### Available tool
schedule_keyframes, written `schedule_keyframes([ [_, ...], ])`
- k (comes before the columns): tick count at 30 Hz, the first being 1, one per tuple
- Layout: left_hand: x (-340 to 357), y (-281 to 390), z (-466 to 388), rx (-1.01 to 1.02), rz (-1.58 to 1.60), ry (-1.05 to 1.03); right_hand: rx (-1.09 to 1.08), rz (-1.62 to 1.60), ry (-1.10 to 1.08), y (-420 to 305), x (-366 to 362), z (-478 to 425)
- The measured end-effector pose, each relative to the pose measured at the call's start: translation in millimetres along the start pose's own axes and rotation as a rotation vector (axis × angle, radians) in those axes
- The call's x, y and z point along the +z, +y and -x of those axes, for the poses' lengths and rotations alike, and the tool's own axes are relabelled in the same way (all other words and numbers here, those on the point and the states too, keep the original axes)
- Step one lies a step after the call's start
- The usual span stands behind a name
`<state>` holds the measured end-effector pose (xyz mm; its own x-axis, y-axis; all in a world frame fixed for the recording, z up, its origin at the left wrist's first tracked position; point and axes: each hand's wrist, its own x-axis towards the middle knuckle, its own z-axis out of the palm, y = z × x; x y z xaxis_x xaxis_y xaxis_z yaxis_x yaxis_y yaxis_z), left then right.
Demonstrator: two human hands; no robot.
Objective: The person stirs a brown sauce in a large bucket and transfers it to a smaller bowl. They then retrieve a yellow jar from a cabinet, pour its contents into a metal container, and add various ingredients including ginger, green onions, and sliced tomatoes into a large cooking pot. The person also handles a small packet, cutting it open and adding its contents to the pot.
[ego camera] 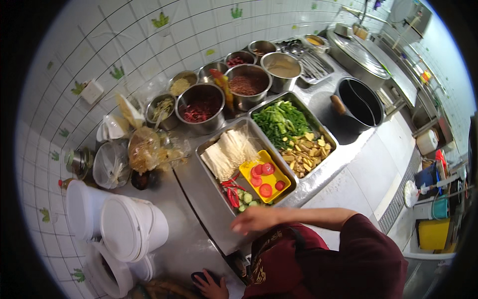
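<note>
Low in the view, my left hand (pixel 213 287) lies with spread fingers over a dark purple rounded object (pixel 198 277) on the steel counter. My right hand (pixel 252 220) hovers, motion-blurred, by the near edge of a steel tray (pixel 217 195); whether its curled fingers hold anything is unclear. Inside that tray are enoki mushrooms (pixel 226 155), red chillies (pixel 233 196), cucumber slices (pixel 246 199) and a yellow plastic tray (pixel 244 170) of tomato slices (pixel 266 190). A second steel tray (pixel 332 140) adjoins it, with chopped greens (pixel 280 121) and sliced ginger (pixel 304 153).
Steel pots of dried chillies (pixel 201 112) and spices (pixel 248 85) line the tiled wall. Lidded white buckets (pixel 129 228) crowd the left, near plastic bags (pixel 143 147). A divided black pot (pixel 360 101) with a wooden handle stands at the counter's right edge.
</note>
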<state>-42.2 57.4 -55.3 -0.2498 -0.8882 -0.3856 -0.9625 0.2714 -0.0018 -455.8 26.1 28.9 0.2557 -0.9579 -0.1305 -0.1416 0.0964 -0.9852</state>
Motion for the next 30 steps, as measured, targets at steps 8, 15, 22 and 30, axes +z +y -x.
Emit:
schedule_keyframes([
  [8, -53, 59, -83, 0.377, 0.495, 0.25, 0.342, 0.863, 1.008, 50, -222, 111],
  [15, -39, 218, -160, 0.294, 1.047, 0.372, 0.547, 0.689, 1.063, 100, -330, 128],
  [22, -64, 252, -127, -0.033, 0.718, 0.398, 0.408, 0.492, 0.861, 188, -374, 136],
  [30, -75, 183, -118, -0.16, 0.706, 0.408, 0.421, 0.669, 0.587, 126, -321, 88],
])
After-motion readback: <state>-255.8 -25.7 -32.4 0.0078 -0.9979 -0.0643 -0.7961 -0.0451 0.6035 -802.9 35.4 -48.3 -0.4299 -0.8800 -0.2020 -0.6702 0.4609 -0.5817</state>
